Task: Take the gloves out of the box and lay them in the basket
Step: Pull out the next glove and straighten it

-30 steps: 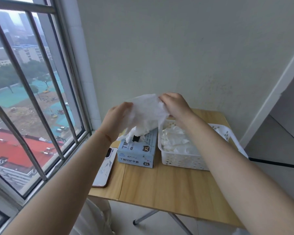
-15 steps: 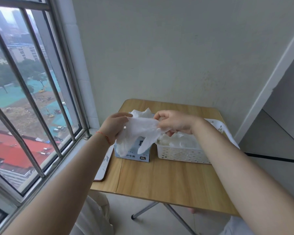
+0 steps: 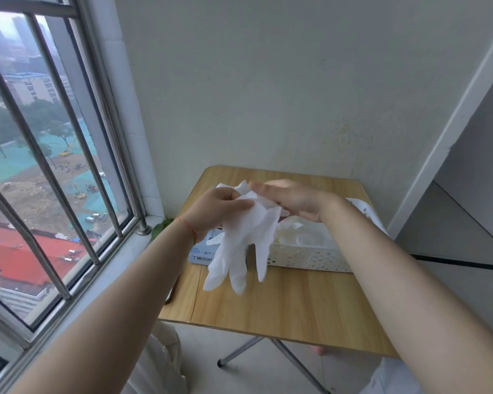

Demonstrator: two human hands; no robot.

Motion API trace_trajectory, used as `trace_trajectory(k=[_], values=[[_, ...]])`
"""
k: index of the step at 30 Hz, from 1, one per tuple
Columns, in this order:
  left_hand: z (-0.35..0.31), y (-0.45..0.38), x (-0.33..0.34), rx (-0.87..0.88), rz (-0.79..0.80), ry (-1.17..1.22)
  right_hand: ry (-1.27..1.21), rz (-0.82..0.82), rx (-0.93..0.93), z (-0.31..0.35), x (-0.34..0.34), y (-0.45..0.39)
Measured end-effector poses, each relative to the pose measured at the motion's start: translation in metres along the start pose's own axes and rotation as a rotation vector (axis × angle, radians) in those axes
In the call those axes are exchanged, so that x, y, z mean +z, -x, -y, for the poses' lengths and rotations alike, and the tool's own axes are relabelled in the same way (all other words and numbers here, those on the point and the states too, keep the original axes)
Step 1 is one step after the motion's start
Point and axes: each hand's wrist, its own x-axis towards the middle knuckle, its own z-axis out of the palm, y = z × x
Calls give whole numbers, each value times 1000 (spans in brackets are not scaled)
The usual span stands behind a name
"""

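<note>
Chinese characters show on the blue box [image 3: 201, 253] as the left hand [image 3: 217, 210] pinches a white glove [image 3: 245, 243]; the right hand [image 3: 292, 199], fingers straight, touches its cuff above the basket [image 3: 308, 258].

A wooden table [image 3: 282, 305] with metal legs stands in the lower middle of the frame, against the wall. On it, near the centre of the frame, lies a blue box [image 3: 201, 253], and just right of it a white basket [image 3: 305, 258]. A dark thing at the table's left edge is mostly hidden.
</note>
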Motion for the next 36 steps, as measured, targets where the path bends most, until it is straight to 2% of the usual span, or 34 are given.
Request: trace_trajectory(k=[3,5,7,11,15,19,23,26,31,34,36], values=[[2,3,-1,-60,7,72,63,-45,-39,-5,2,2],[3,5,-2,-90,32,79,43,-154,-59,-7,2,-1],[3,6,-6,-115,70,55,53,-270,-51,-6,1,-5],[4,6,-15,-142,153,-41,146,-398,-75,3,-3,-2],[9,2,-18,-152,136,-162,169,-510,-91,11,0,-3],[12,1,-19,-172,163,-217,80,-601,-53,14,1,-8],[13,4,-22,-217,206,-145,14,-693,12,10,-7,-7],[17,3,-25,-229,182,14,22,-722,69,3,-14,-7],[7,-3,-15,-254,125,426,8,-771,146,-16,-30,-6],[-1,-16,-1,-252,38,457,-10,-796,180,-30,-39,-3],[-5,-28,11,-230,-57,273,-51,-787,188,-40,-44,2]])
